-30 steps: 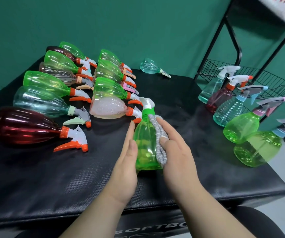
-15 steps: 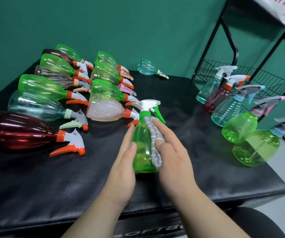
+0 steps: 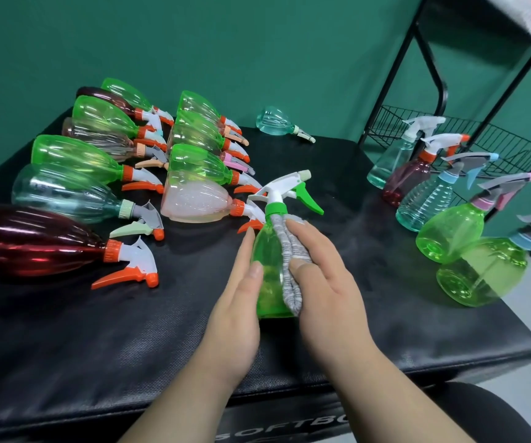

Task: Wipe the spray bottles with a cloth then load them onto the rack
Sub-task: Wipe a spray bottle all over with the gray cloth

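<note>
A green spray bottle (image 3: 269, 276) with a white and green trigger head stands upright on the black padded table (image 3: 129, 340), near the middle. My left hand (image 3: 235, 311) holds its left side, thumb on the front and fingers along the side. My right hand (image 3: 324, 292) pinches a folded grey cloth (image 3: 289, 266) and presses it against the bottle's right side. At the right, the black wire rack (image 3: 513, 145) holds several upright bottles (image 3: 427, 199).
Several bottles lie on their sides in rows at the left, among them a dark red one (image 3: 30, 241) nearest me and a pink one (image 3: 193, 203) just left of the held bottle. A small teal bottle (image 3: 277, 121) lies at the back.
The green bottle has turned in my hands, so its trigger and nozzle now point right. Both hands keep their hold while the cloth stays on the bottle's side.
</note>
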